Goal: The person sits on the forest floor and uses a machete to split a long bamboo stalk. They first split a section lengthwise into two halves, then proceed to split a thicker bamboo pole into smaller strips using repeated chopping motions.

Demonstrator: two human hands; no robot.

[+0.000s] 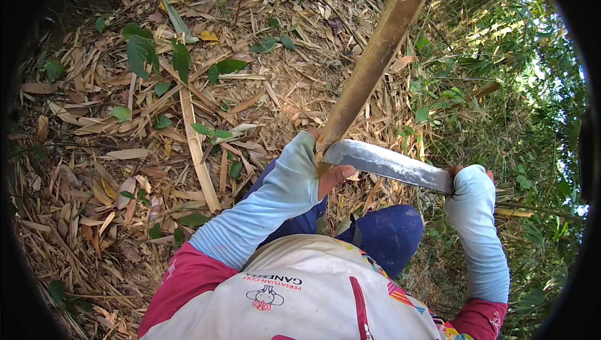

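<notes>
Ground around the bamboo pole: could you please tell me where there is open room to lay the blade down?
No bare soil shows. The flattest patch is the dry leaf litter left of the left hand, bordered by a long pale bamboo strip. Right of the tan bamboo pole, green undergrowth crowds in around the right hand and broad grey steel blade.

The ground (294,90) is bare brown earth thickly strewn with dry, tan bamboo leaves and husks (94,152), spreading left of and beyond the left hand (325,171). A long pale split bamboo strip (197,146) lies flat to that hand's left. Small green leafy seedlings (144,49) grow farther out; green undergrowth (494,90) rises beyond the right hand (469,177)
</notes>
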